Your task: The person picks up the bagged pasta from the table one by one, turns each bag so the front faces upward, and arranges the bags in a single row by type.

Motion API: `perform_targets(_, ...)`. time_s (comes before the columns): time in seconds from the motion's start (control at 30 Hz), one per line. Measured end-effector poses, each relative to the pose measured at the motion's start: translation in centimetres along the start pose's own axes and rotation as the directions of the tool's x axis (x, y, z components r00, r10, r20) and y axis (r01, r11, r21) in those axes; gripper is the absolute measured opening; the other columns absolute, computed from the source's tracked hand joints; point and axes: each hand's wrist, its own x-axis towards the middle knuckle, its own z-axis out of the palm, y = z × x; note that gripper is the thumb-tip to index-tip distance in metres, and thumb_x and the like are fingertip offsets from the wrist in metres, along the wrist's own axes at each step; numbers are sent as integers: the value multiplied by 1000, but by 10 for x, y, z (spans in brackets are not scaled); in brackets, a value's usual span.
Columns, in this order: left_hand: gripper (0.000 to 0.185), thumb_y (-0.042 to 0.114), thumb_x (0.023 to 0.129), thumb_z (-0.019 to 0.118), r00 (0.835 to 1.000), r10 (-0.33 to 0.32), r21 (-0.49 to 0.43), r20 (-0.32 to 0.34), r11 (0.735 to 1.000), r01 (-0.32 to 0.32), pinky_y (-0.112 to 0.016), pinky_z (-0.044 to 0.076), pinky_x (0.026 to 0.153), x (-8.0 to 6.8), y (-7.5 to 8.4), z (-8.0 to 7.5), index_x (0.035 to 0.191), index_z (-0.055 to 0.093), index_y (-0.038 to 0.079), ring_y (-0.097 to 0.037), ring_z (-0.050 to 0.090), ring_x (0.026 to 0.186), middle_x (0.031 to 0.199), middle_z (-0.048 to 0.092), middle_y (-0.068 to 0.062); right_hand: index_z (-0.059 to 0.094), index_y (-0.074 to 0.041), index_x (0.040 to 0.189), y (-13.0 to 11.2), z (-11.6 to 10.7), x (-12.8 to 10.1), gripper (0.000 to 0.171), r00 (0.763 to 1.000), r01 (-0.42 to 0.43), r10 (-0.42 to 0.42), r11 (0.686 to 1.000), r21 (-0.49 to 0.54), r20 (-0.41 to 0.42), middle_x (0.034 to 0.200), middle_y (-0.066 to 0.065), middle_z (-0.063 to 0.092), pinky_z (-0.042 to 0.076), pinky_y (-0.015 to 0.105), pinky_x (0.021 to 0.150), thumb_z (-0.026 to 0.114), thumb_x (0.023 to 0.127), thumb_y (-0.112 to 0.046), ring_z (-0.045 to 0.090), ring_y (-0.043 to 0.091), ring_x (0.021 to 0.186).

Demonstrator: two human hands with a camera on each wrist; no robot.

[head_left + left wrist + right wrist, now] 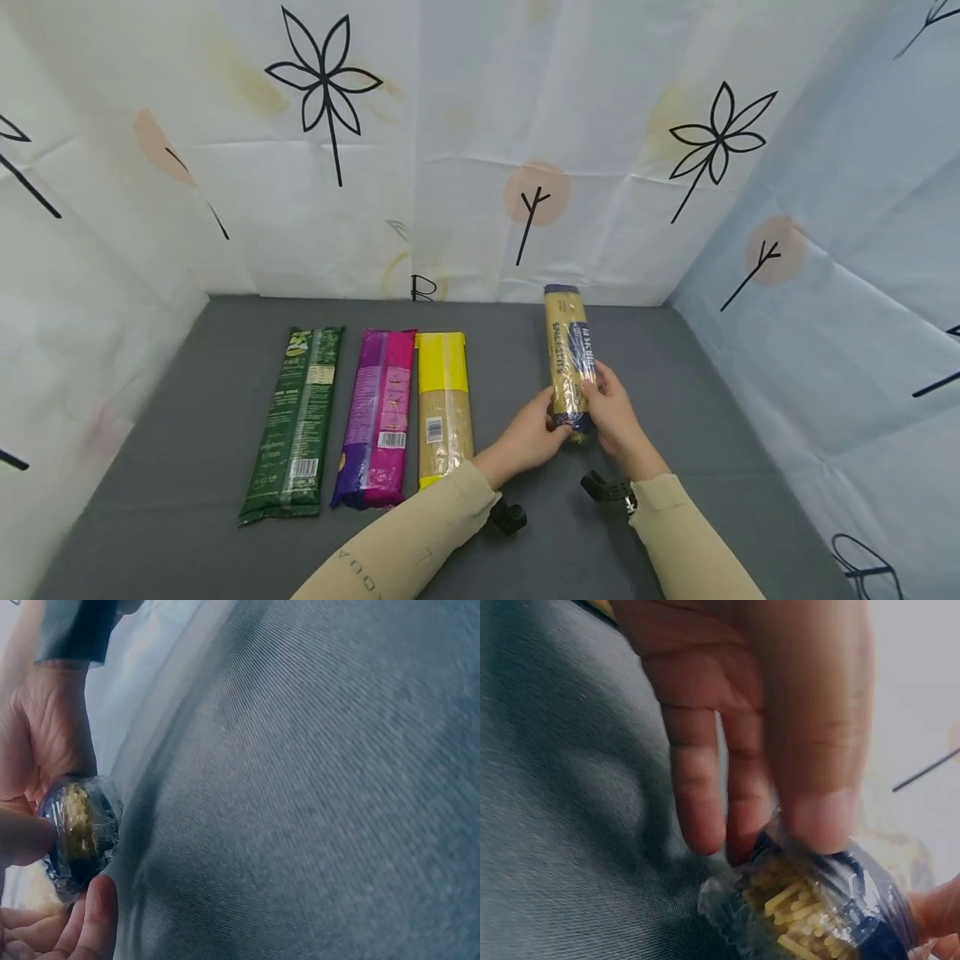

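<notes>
Altogether four packets (568, 342) (444, 417) (378, 417) (296, 425), two hands (525, 437) (617, 417) gripping one

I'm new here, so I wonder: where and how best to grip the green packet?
Likely across the middle of the green packet, from above and its left: it is long and lies flat, with bare table there but a narrow gap to the purple packet on its right.

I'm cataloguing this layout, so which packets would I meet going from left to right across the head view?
Green packet → purple-and-pink packet → yellow-topped packet → navy-and-gold packet.
</notes>
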Motion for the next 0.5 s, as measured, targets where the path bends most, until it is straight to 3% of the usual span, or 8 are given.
perform_targets(0.13, 66, 14, 91, 67, 999, -28, 73, 21, 997, 26, -22, 49, 66, 3, -3, 3, 147, 34, 1, -6, 57, 83, 113, 59, -8, 21, -11, 154, 2, 0, 5, 52, 999, -26, 25, 999, -26, -30, 127, 20, 38, 49, 33, 77, 39, 105, -14, 51, 27, 102)
perform_targets(0.33, 61, 13, 94, 64, 997, -68, 127, 30, 990, 64, -21, 48, 63, 5, -7, 2, 146, 36, 0, -5, 55, 79, 125, 54, -12, 24, -10, 152, 6, 4, 7, 50, 999, -15, 13, 998, -65, -30, 118, 20, 43, 52, 30, 67, 39, 104, -12, 57, 26, 92)
perform_targets(0.5, 60, 14, 94, 63, 996, -70, 168, 54, 984, 60, -21, 47, 63, 5, -9, -4, 147, 36, 2, -5, 54, 79, 133, 49, -12, 23, -8, 152, 7, 7, 6, 53, 1000, -6, 2, 991, -136, -31, 121, 22, 47, 52, 30, 67, 44, 103, -14, 59, 28, 93)
